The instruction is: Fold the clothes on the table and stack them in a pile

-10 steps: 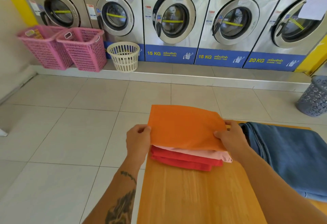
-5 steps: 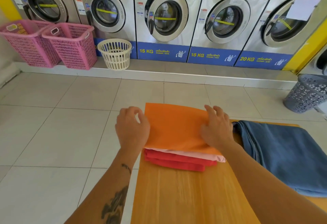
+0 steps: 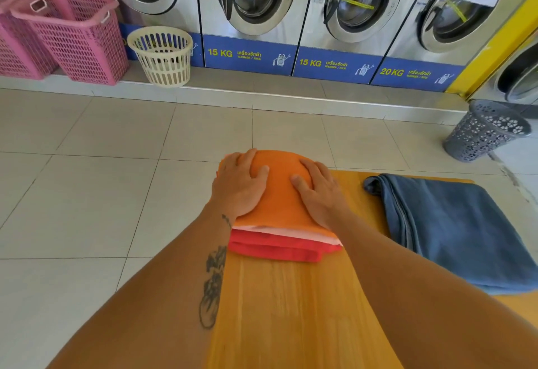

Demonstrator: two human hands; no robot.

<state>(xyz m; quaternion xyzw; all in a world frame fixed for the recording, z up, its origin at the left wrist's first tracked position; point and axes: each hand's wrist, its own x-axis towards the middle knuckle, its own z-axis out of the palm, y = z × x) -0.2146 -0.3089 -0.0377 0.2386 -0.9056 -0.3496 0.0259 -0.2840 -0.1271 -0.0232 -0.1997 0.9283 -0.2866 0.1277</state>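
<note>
A folded orange cloth (image 3: pixel 281 194) tops a pile at the far left corner of the wooden table (image 3: pixel 291 310). Under it lie a pale pink piece (image 3: pixel 291 233) and a folded red garment (image 3: pixel 276 248). My left hand (image 3: pixel 240 185) lies flat on the orange cloth's left side, fingers spread. My right hand (image 3: pixel 320 194) lies flat on its right side. Neither hand grips anything. A blue garment (image 3: pixel 454 231) lies roughly folded on the right of the table, apart from the pile.
Washing machines (image 3: pixel 253 4) line the far wall. Two pink baskets (image 3: pixel 72 33) and a cream basket (image 3: pixel 161 54) stand on the ledge at left. A grey basket (image 3: pixel 483 131) stands on the tiled floor at right.
My hands let go of the orange cloth's side edges and moved onto its top, now lying flat on it. The view tilted down and came closer.
</note>
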